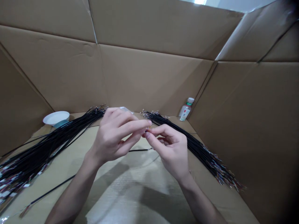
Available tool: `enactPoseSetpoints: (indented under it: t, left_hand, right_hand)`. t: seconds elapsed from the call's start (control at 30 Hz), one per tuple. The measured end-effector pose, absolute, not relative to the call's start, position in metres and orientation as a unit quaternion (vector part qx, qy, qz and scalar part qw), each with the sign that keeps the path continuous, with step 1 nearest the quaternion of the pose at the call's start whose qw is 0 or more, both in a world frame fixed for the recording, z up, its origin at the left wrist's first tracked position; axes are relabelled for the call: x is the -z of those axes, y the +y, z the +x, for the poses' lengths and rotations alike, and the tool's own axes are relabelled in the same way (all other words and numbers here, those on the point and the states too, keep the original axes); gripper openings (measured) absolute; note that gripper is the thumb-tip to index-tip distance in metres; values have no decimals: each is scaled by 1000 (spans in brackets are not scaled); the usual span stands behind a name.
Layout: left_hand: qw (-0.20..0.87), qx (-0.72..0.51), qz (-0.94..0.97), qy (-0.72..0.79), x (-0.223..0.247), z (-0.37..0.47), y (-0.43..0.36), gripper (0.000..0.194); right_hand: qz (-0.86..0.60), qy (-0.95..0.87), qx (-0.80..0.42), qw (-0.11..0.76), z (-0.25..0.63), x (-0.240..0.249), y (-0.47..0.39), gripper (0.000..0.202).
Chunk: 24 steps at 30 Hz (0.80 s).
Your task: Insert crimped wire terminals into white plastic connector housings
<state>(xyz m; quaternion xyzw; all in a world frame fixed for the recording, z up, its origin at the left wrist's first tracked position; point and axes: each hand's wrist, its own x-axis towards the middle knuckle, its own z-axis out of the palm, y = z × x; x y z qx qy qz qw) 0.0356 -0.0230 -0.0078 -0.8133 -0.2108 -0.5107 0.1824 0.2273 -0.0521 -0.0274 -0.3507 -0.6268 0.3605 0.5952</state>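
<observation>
My left hand (116,133) and my right hand (171,147) meet fingertip to fingertip at the centre of the head view. Both are closed in a pinch on thin coloured wires (149,128), with orange and dark red showing. What else sits between the fingertips is too small and covered to make out. Below my hands a black cable (52,189) lies across the table, passing behind my left forearm. Its lower left end splits into reddish wires, and bare strands show at the other end (149,149), near my right fingers.
A large bundle of black cables (63,137) with white connectors lies on the left. Another black cable bundle (198,149) is on the right. A white bowl (56,117) stands back left, a plastic bottle (186,109) back right. Cardboard walls (151,77) enclose the table.
</observation>
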Motion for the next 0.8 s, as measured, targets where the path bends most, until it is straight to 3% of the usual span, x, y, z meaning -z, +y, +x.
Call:
enactPoseSetpoints:
  t: [0.33, 0.8]
  left_hand:
    - [213, 500, -811, -219, 6, 34, -21, 24]
    - [130, 537, -807, -211, 8, 36, -19, 13]
  right_hand:
    - [-355, -628, -357, 594, 226, 29, -52, 8]
    - [-317, -583, -419, 620, 225, 27, -49, 17]
